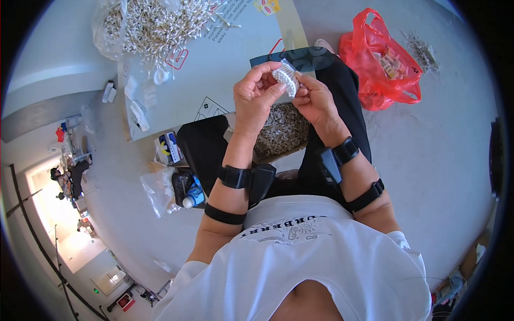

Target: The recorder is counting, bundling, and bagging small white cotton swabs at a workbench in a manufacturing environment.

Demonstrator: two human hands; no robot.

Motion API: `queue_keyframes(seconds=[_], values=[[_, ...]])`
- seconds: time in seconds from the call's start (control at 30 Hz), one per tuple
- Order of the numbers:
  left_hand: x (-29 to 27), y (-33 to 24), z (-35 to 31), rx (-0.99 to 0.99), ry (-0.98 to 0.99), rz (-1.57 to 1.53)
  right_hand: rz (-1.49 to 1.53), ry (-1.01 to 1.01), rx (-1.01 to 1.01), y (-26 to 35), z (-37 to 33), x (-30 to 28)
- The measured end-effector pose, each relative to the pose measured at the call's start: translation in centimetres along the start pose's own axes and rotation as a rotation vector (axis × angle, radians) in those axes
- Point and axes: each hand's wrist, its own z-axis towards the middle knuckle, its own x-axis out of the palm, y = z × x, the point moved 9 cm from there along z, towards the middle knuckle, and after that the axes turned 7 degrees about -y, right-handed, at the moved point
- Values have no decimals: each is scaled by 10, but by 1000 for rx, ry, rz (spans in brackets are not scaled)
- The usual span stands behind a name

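Both hands hold a small bundle of cotton swabs (286, 80) above my lap, its white tips fanned out. Clear plastic seems to wrap its upper end. My left hand (256, 95) grips the bundle from the left with thumb and fingers. On the other side, my right hand (318, 101) pinches its right edge between thumb and fingertips. Below the hands, an open cardboard box (266, 159) full of loose cotton swabs (282, 128) sits between my legs.
A table (160, 107) ahead bears a heap of swabs (155, 27) in clear plastic and a tape roll (160, 76). A dark translucent sheet (305, 58) overlaps its edge. At right stand a red plastic bag (356, 59) of small packs and a swab pile (423, 52) on the floor.
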Motion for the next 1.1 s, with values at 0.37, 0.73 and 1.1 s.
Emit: queue_keyframes(seconds=[0.37, 0.73, 1.1], values=[[19, -30, -11, 275, -64, 668, 149, -54, 100, -23, 4, -1], [23, -36, -15, 446, -84, 790, 107, -10, 149, -32, -1, 3], [14, -31, -18, 398, -273, 704, 139, 175, 10, -24, -8, 15]])
